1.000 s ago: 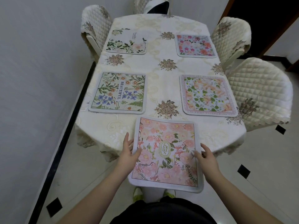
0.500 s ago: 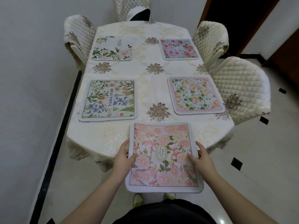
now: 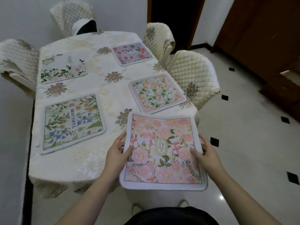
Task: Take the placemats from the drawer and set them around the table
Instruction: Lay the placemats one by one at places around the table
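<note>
Both hands, left [image 3: 117, 153] & right [image 3: 208, 157], grip pink placemat [image 3: 164, 153] by its side edges, far end over table [image 3: 90, 161] corner, rest overhanging twd person.

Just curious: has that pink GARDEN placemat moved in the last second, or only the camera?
Yes. The pink placemat has shifted right along the table's near edge, toward its right corner; it now overlaps the green-leaf placemat.

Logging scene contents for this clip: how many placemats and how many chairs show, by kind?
Placemats lying on the table: 4
Placemats held by left hand and right hand: 1
Chairs: 4
Total: 9
</note>
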Tool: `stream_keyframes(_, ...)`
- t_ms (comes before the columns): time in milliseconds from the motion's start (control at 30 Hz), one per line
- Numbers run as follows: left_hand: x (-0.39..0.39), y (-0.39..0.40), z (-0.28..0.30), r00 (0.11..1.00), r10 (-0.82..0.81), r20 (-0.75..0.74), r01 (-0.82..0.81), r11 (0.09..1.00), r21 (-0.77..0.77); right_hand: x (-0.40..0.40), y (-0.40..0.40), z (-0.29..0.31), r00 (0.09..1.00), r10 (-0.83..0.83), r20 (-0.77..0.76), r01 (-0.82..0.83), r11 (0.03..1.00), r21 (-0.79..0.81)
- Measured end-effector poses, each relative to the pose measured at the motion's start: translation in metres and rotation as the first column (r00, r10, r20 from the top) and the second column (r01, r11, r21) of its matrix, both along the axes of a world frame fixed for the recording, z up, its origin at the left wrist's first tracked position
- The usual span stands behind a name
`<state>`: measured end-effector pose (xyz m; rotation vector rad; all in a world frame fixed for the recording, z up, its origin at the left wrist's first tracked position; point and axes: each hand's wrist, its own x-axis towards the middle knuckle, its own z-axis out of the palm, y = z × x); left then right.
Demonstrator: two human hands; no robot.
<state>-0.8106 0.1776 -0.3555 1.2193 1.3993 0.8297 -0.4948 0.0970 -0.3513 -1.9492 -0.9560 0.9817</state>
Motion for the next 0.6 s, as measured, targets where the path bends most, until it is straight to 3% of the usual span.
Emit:
stream_keyframes(267, 0.117, 0.004, 0.018, 0.977, -0.215, -0.011, 0.215, 0.976, 0.027, 0.094, -0.066, 0.027, 0.979, -0.204, -0.029, 0.206, 0.975, 0.082)
stream_keyframes(500, 0.262, -0.022, 0.039, 0.931, -0.365, 0.019, 0.365, 0.931, 0.005, 0.205, -0.143, 0.037, 0.914, -0.400, -0.064, 0.405, 0.908, 0.108)
stream_keyframes(600, 0.316, -0.029, 0.048, 0.892, -0.452, -0.032, 0.453, 0.890, 0.048, 0.248, -0.169, 0.038, 0.886, -0.452, -0.099, 0.462, 0.879, 0.119)
